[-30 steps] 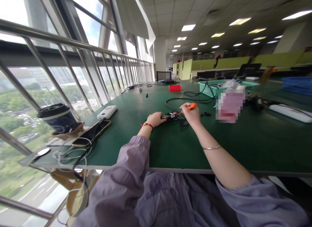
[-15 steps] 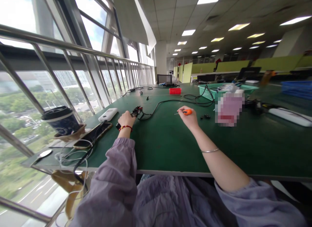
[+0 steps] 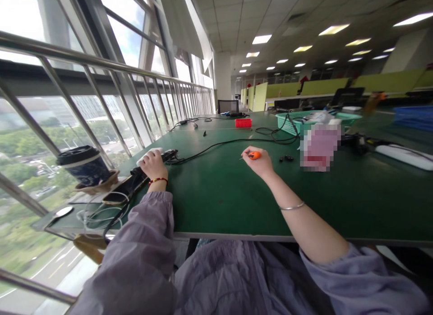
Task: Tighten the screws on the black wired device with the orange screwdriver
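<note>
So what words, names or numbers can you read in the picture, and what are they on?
Dark cup: pale letters, maybe "OFF" in the middle, but too blurred to be sure.
Pink package: hidden by blocky squares, so nothing can be read.
Orange-handled tool in the right hand: no readable writing.
Black device in the left hand: none readable.
Numbers: none I can read.

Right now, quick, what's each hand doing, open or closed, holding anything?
Left hand: closed around a dark device with a black cable.
Right hand: closed, holding an orange-handled screwdriver.
</note>
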